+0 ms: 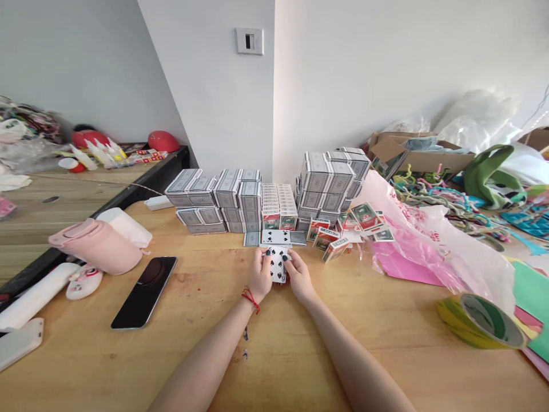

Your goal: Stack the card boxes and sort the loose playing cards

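Note:
My left hand (259,276) and my right hand (299,276) meet at the middle of the wooden table (274,355), fingers curled round a small deck of playing cards (278,265) with a nine of spades facing up. Just beyond the deck, a few loose cards (277,237) lie flat on the table, some face up and some face down. Behind them stand stacks of wrapped card packs (214,197), a row of boxed decks (279,206) and a taller pile (332,177). A red string circles my left wrist.
Loose card boxes (343,232) are scattered right of my hands beside a pink plastic bag (424,240). A tape roll (482,320) lies at right. At left lie a black phone (144,292), a pink bottle (96,246) and white items. Cardboard box and cords sit far right.

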Motion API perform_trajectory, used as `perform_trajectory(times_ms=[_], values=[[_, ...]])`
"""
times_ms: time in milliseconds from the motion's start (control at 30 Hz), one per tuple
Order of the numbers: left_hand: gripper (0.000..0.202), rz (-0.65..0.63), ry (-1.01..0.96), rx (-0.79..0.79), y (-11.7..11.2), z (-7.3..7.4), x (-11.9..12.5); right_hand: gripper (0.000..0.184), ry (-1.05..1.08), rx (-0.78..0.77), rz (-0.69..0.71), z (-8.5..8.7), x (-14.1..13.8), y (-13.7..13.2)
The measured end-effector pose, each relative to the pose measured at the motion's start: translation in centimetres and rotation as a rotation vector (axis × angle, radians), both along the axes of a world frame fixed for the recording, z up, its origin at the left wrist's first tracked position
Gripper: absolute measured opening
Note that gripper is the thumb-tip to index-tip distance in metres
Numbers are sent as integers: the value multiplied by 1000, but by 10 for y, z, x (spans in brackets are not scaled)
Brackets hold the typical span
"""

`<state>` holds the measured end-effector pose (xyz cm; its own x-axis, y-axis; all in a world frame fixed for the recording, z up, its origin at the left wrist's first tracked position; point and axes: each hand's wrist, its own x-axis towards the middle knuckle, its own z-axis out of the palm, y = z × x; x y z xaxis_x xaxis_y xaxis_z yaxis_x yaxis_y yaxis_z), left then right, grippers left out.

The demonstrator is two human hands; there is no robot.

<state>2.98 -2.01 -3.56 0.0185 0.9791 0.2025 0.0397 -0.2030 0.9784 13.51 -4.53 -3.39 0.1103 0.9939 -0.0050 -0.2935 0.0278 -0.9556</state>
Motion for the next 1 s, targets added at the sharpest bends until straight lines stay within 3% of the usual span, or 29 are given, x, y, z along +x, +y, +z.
perform_trajectory(times_ms=[433,733,1000], values=[[18,-132,-90,-78,3,-3,2,15,-37,-2,-113,1,3,-1],[14,-130,-109,-100,2,0,1,13,-100,7,-143,1,3,-2],[10,-96,-93,-62,-1,4,-1,10,-23,-31,-101,-4,3,0]])
